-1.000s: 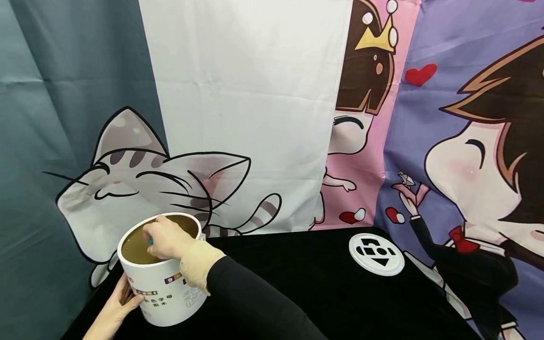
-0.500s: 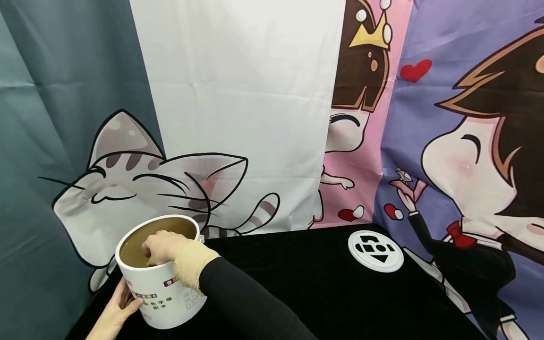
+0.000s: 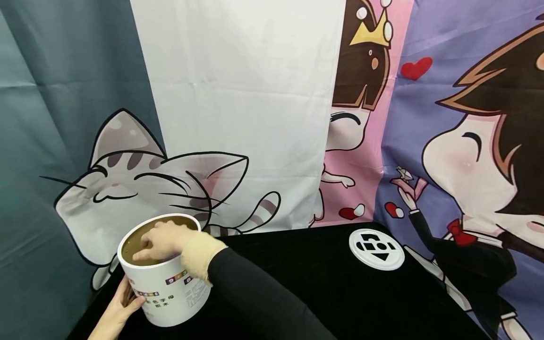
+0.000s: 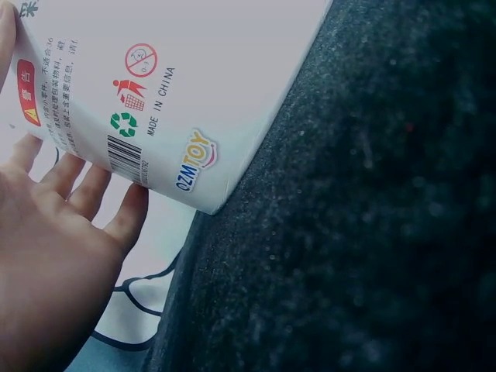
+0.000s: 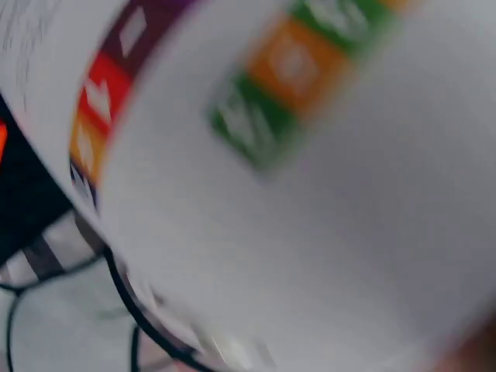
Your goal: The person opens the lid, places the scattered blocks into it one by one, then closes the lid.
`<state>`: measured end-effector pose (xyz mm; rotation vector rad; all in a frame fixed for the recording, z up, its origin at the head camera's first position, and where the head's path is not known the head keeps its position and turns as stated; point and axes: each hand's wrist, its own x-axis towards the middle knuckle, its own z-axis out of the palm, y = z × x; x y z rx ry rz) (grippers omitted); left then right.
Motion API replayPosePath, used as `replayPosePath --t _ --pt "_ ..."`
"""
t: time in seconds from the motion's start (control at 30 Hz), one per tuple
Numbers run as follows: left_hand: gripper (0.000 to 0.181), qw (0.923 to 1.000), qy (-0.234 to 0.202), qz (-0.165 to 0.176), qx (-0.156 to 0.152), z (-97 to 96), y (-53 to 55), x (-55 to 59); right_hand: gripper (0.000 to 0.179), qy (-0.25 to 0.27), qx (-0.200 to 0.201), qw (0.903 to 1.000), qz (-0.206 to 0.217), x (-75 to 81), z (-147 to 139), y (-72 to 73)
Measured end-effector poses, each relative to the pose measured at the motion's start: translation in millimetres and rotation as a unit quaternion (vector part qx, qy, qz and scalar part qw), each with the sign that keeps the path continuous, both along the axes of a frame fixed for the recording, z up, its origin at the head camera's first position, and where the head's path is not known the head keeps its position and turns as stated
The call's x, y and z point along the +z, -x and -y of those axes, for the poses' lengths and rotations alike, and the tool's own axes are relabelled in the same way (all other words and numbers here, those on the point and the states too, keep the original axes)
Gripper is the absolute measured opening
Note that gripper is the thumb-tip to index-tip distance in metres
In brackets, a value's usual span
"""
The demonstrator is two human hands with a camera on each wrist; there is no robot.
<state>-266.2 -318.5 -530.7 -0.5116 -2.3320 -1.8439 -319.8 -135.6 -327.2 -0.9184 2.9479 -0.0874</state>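
Note:
A white round bucket (image 3: 172, 304) with printed labels and an open top stands tilted at the left of the black cloth. My left hand (image 3: 116, 307) holds its lower left side, thumb on the front and fingers on the far side. The left wrist view shows those fingers of my left hand (image 4: 70, 232) spread under the printed wall. My right hand (image 3: 163, 241) reaches over the rim into the bucket, fingers parted and nothing visible between them. The bucket's bottom is hidden. In the right wrist view the bucket wall (image 5: 310, 232) fills most of the picture, blurred.
A white round lid (image 3: 377, 249) with cut-out shapes lies on the black cloth (image 3: 293, 274) at the right. Behind the cloth hangs a printed backdrop (image 3: 246, 94) with a cat and cartoon figures.
A second ago my right fingers pinched something small and blue over the bucket. The hand then dipped deeper, and now is slightly higher with fingers parted, no blue showing. My left hand stayed on the bucket.

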Motion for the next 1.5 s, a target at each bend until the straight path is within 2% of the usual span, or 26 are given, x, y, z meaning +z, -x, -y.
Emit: replayPosePath --t 0.17,0.27,0.4,0.57,0.73,0.87,0.97,1.13,1.27,1.5 --pt "0.082 0.9999 -0.015 -0.001 0.006 -1.2 2.9 1.6 0.04 0.021 0.019 0.9992 -0.029 43.3 -23 11.9" --pt "0.082 0.9997 -0.017 -0.014 0.009 0.5 2.1 1.0 0.038 0.054 0.027 0.9977 -0.031 61.7 -38 17.4" --pt "0.082 0.9997 -0.012 -0.018 0.011 1.2 1.3 0.6 0.033 0.09 0.056 0.9937 -0.036 70.6 -57 24.7" --pt "0.082 0.9999 -0.009 0.0 0.009 -0.8 2.0 1.0 0.027 0.126 0.059 0.9881 -0.066 64.4 -80 36.9" --pt "0.083 0.9998 0.002 0.009 0.017 -3.0 0.4 -1.9 0.018 0.176 0.029 0.9819 -0.063 41.4 -103 52.2" --pt "0.084 0.9994 0.01 0.017 0.028 -3.4 -0.6 -3.4 0.013 0.221 0.012 0.9748 -0.029 13.5 -113 63.9" --pt "0.084 0.9992 0.011 0.024 0.031 -3.7 -0.8 -2.0 0.013 0.234 -0.014 0.972 -0.018 -10.2 -118 70.0" --pt "0.084 0.9993 0.015 0.019 0.028 -5.3 -0.4 -0.6 0.012 0.214 -0.064 0.9747 -0.009 -50.3 -125 78.5" --pt "0.083 0.9994 0.02 0.008 0.028 -5.8 -0.4 0.1 0.017 0.172 -0.087 0.9813 0.003 -79.9 -128 81.4" --pt "0.083 0.9994 0.018 0.012 0.028 -3.7 -1.1 1.6 0.024 0.081 -0.103 0.9913 0.016 -126.2 -121 72.3"
